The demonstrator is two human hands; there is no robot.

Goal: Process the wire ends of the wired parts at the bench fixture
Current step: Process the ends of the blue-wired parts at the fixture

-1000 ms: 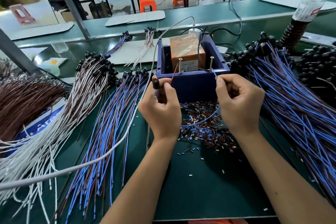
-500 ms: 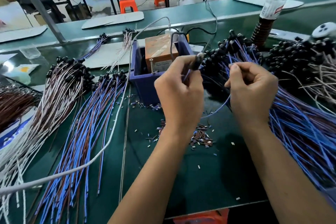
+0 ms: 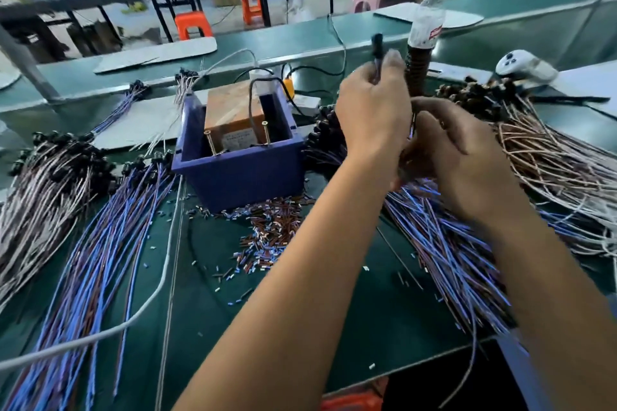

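Note:
The bench fixture is a blue box (image 3: 233, 173) holding a brown block (image 3: 233, 110), with two brass pins (image 3: 210, 143) on its front rim. To its right, my left hand (image 3: 370, 110) grips a wired part whose black head (image 3: 378, 43) sticks up above my fingers. My right hand (image 3: 464, 160) is just right of it and lower, with its fingers curled at the part's hanging wires; motion blur hides the exact grip. Both hands hover over the right-hand pile of blue and brown wired parts (image 3: 450, 250).
Cut insulation bits (image 3: 267, 230) litter the green mat in front of the box. Blue-brown wires (image 3: 100, 243) and pale wires (image 3: 40, 203) lie to the left. Pinkish wires (image 3: 551, 170), a bottle (image 3: 427, 20) and a white device (image 3: 521, 65) are on the right. A white cable (image 3: 160, 284) crosses the mat.
Both hands have left the fixture's front rim and moved right, over the right-hand wire pile. My left hand has lifted the part's black head higher.

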